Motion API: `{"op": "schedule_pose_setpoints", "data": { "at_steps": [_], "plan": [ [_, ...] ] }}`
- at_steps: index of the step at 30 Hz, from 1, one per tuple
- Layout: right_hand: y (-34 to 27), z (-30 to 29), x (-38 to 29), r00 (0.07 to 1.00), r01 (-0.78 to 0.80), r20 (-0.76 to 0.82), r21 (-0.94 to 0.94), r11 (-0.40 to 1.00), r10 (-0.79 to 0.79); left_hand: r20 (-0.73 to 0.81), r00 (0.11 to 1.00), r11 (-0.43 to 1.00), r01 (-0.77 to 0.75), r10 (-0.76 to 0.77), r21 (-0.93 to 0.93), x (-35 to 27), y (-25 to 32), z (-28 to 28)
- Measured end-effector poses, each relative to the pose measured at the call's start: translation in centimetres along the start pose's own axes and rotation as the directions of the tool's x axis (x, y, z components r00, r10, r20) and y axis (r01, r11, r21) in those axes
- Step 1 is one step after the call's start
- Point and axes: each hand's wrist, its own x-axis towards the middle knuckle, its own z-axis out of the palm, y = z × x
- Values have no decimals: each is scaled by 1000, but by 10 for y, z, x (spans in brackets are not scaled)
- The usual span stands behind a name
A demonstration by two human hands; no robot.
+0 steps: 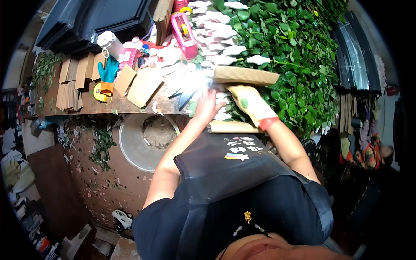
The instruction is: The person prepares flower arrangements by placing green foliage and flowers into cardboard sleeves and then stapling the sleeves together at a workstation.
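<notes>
My bare left hand (208, 105) reaches onto the table, its thumb apart and its fingertips lost in bright glare by a corrugated cardboard sheet (246, 75). My right hand (247, 100) wears a cream glove with a red cuff and lies against the sheet's near edge; its fingertips are hidden. Between my hands and below them are white-sleeved flower heads (223, 112) with leaves. A curled cardboard edge (234, 127) lies nearest my apron (224, 169). Beyond, more white-sleeved heads (219, 32) lie in rows beside a thick bed of leafy green stems (289, 48).
Left on the table (130, 108) are dark-bladed shears (186, 100), cardboard pieces (145, 87), a pink tape dispenser (184, 35), a white bottle (111, 44), a teal glove (109, 73) and black sheets (113, 19). A bin (130, 146) stands below. Another person (369, 151) is at far right.
</notes>
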Motion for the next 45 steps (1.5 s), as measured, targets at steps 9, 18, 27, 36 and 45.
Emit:
{"op": "schedule_pose_setpoints", "data": {
  "at_steps": [9, 18, 27, 36, 45],
  "plan": [
    [-67, -76, -63, 914, -312, -74, 497, 809, 399, -752, 652, 994, 33, -98, -101, 161, -98, -160],
    [-66, -67, -65, 878, -201, -100, 811, 550, 467, -844, 534, 859, -414, -38, -301, 173, -10, -256],
    [-77, -133, -28, 923, -217, 75, 911, 351, 376, -294, 529, 599, -757, 796, 260, -11, 105, -134],
    [28, -41, -87, 800, -347, 128, 895, 279, 587, -105, 967, 920, 184, -232, -345, -27, 2, -60],
    [16, -35, -55, 975, 219, -14, 275, 936, -224, 181, 912, 916, 389, -369, -93, -1, -23, -39]
  ]
}}
